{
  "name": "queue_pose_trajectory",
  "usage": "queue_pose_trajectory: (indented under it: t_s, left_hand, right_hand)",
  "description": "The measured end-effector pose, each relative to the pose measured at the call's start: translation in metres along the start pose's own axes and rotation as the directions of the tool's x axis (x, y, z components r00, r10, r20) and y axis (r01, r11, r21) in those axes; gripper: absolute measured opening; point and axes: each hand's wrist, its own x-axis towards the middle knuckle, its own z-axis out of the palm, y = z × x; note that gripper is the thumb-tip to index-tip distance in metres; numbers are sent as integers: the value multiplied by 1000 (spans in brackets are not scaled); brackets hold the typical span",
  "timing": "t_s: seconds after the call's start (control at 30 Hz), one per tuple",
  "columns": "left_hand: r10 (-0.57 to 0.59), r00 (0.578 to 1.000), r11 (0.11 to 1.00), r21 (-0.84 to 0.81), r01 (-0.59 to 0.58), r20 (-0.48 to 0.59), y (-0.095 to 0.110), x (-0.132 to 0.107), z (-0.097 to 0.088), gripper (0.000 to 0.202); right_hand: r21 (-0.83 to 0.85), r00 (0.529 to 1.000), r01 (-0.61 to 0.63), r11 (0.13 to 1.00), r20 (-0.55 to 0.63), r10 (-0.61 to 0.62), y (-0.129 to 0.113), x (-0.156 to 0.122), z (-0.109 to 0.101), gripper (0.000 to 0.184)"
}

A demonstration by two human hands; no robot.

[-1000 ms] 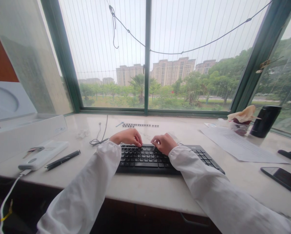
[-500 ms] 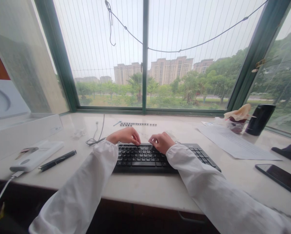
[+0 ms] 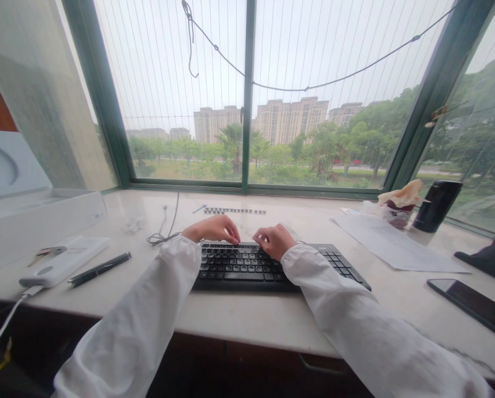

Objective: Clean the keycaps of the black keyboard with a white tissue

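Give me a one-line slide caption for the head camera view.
Left hand and right hand on a black keyboard at a pale window counter, pen at left, phone at right.

Right edge cuts phone; keyboard legends unreadable.

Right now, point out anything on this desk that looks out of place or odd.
A row of small dark pieces, possibly loose keycaps, lies lined up behind the keyboard, off it. A thin cable sits tangled beside the left hand. Nothing looks spilled or broken.
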Motion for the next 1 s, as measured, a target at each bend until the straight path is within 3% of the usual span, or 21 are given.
queue_pose_trajectory:
  t_s: [0.33,0.7,1.0]
  left_hand:
    - [-42,999,999,-5,42,13,5,-3,-2,22]
    - [10,999,1000,30,-8,-54,-5,1,0,20]
    - [21,999,999,33,-19,-43,-6,1,0,18]
  right_hand:
    - [-92,998,52,994,24,-50,-2,1,1,18]
    - [-109,997,82,991,19,-80,-6,1,3,19]
    - [-119,996,87,989,13,-86,-5,2,5,19]
